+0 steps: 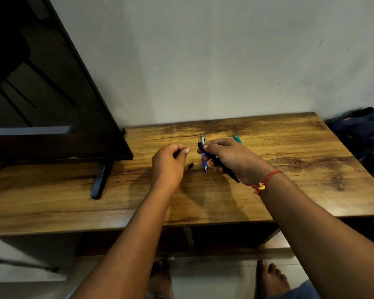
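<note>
My right hand (pixel 229 158) grips a black pen (pixel 214 159) above the wooden table (pixel 289 169), its pointed end low toward my wrist. My left hand (pixel 168 162) hovers just to the left with fingers curled, pinching a thin dark part (pixel 175 155) that is mostly hidden. A small black cap-like piece (pixel 190 165) lies on the table between my hands. A blue and white pen (pixel 204 156) lies on the table behind the black pen. A green pen (pixel 237 138) peeks out behind my right hand.
A large flat screen (pixel 41 83) stands on the left of the table on a dark foot (pixel 99 180). A wall rises right behind the table. Dark bags (pixel 363 134) lie off the right edge. My bare feet (pixel 270 279) are on the tiled floor below.
</note>
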